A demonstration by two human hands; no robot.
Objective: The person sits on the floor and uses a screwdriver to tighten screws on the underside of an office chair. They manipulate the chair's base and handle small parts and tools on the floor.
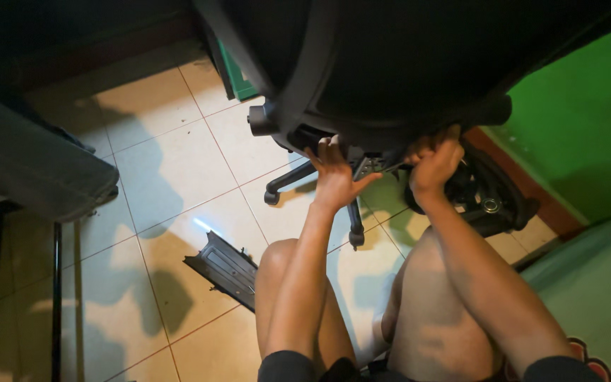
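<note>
Looks like room in home, not workshop. Floor point(171, 170) of cream glazed tiles with thin dark joints. Bright green painted wall point(588, 113) at 3 o'clock, reddish-brown skirting point(532, 187) along its foot. Black office chair point(390, 64) on castors at 12 o'clock. Grey fabric-covered piece point(30, 166) on thin black legs at 9 o'clock. Pale green mat or mattress point(595, 283) at 4 o'clock. Light dim, hard shadows on tiles.

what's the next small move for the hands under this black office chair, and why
Probably steady the black office chair with the left hand while the right hand works the thin metal tool it seems to hold. Both hands meet at the dark mechanism under the seat, and the chair leans over the knees.
</note>
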